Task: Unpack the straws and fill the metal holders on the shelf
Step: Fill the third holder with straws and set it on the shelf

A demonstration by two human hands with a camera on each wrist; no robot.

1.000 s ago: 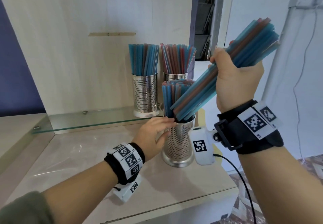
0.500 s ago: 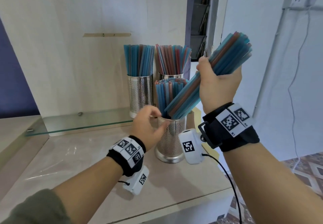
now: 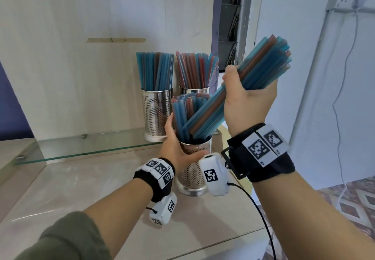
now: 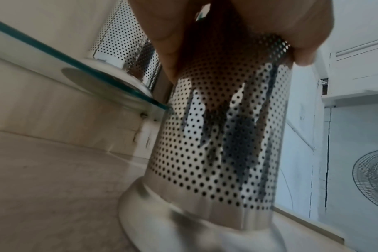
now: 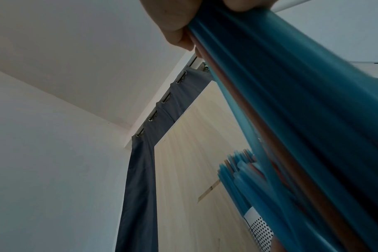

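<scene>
Right hand [image 3: 248,99] clutching straw bundle [image 3: 239,89] (tilted), left hand [image 3: 178,148] gripping holder [image 3: 192,174]

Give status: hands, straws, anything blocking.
Left hand grips front holder. Right hand holds straw bundle, tilted, lower ends entering holder. Standing straws crowd opening.

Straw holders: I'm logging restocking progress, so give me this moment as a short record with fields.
front holder: perforated metal holder on the counter, part filled with straws
left hand: left hand grips the front holder near its rim
right hand: right hand grips a tilted straw bundle, lower ends inside the front holder
back holders: two holders, full, the left one on the glass shelf
</scene>
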